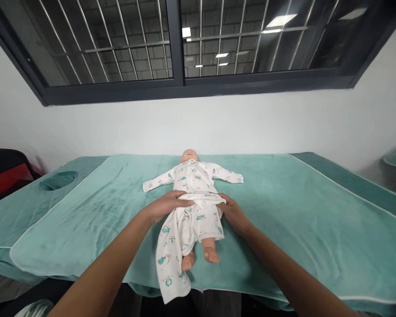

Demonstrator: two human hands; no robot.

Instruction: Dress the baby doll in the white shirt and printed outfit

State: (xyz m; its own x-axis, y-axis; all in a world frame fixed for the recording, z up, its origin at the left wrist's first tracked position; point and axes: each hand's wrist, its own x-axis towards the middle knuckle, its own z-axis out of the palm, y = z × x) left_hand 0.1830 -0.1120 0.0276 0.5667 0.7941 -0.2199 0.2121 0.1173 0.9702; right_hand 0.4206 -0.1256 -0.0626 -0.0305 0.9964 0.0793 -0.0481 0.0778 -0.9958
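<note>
A baby doll point(189, 155) lies on its back with its head toward the wall and arms spread. It wears a white printed long-sleeved top point(193, 177). My left hand point(166, 206) is closed on one side of the waistband of matching baby trousers point(203, 220), thumb on top. On the other side of the waistband, my right hand point(234, 213) grips the cloth, its fingertips partly hidden. One trouser leg covers the doll's right-side leg down to the shin, with the foot point(211, 254) bare. The other trouser leg point(168, 264) hangs flat beside the second bare foot point(188, 260).
A green padded bed cover point(277, 229) lies under the doll, with a face hole point(58, 180) at the left. Behind it rise a white wall point(198, 125) and a dark-framed barred window point(178, 83). A black and red chair point(6, 176) stands at far left.
</note>
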